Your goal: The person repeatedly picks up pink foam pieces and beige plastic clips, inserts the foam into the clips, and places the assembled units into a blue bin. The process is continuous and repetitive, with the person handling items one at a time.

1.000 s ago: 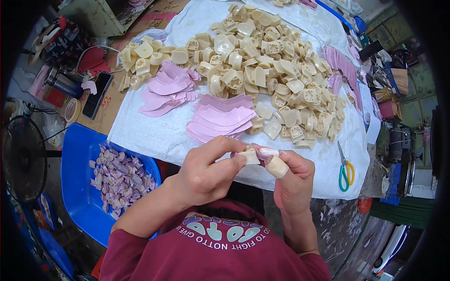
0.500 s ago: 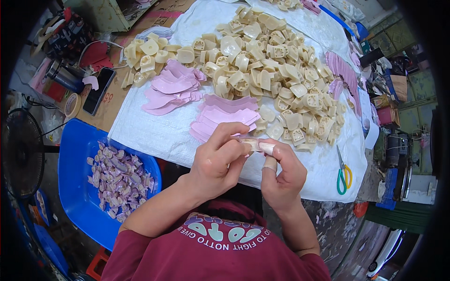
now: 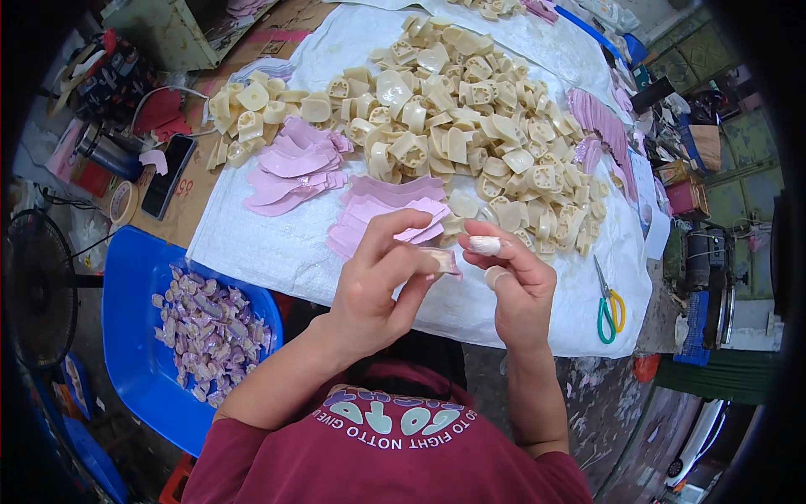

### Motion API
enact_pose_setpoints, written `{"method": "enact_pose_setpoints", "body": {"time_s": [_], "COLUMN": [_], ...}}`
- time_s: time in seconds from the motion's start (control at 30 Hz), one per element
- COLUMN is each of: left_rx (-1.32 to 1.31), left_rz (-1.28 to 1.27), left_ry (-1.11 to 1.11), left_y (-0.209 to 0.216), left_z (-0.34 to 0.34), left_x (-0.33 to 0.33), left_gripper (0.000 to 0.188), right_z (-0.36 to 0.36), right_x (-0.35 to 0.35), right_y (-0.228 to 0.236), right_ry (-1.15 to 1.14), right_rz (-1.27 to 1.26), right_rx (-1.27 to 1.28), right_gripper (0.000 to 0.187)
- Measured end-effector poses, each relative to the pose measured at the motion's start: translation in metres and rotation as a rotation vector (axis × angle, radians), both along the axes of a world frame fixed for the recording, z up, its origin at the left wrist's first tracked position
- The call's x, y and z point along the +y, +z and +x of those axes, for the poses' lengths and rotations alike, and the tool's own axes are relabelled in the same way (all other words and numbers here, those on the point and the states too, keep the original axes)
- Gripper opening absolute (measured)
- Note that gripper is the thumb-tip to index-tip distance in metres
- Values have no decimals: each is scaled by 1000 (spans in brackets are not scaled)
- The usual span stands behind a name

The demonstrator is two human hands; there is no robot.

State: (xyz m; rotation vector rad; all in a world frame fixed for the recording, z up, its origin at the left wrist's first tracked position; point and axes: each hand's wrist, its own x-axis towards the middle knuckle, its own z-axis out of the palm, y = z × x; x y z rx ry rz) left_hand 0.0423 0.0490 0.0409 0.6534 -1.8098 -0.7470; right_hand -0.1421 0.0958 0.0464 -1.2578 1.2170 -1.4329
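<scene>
Between the thumb and fingers of my left hand (image 3: 374, 286) is a small cream shoe heel (image 3: 440, 259) with pink covering material along its edge. My right hand (image 3: 519, 286) is apart from it, a little to the right, its thumb and fingers spread with nothing between them. White wrapping covers one fingertip of that hand, and the thumb has a tan band. Just beyond my hands lie overlapping pink cut sheets (image 3: 386, 214), with a second stack of pink sheets (image 3: 294, 168) to their left. A large heap of bare cream heels (image 3: 453, 109) fills the cloth behind.
A blue tub (image 3: 126, 277) at lower left holds many purple-pink covered pieces (image 3: 210, 323). Scissors (image 3: 608, 302) with green and yellow handles lie at the right on white cloth (image 3: 243, 235). A phone (image 3: 170, 176), tape roll (image 3: 123, 202) and fan (image 3: 38, 286) are at left.
My right hand has come away from the heel and moved slightly right, its fingers parting. My left hand still holds the heel. The whole view has shifted slightly.
</scene>
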Motion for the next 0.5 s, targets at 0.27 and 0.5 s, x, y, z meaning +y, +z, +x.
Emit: {"method": "enact_pose_setpoints", "body": {"time_s": [0.27, 0.5], "left_rx": [27, 31], "left_rz": [-198, 121], "left_ry": [-29, -60], "left_y": [-13, -5], "left_z": [-2, 8], "left_x": [2, 8], "left_gripper": [27, 27], "right_z": [10, 6], "right_x": [10, 12], "right_y": [3, 1], "right_ry": [71, 137], "right_rz": [-14, -133], "right_rx": [-42, 62], "right_gripper": [33, 28]}}
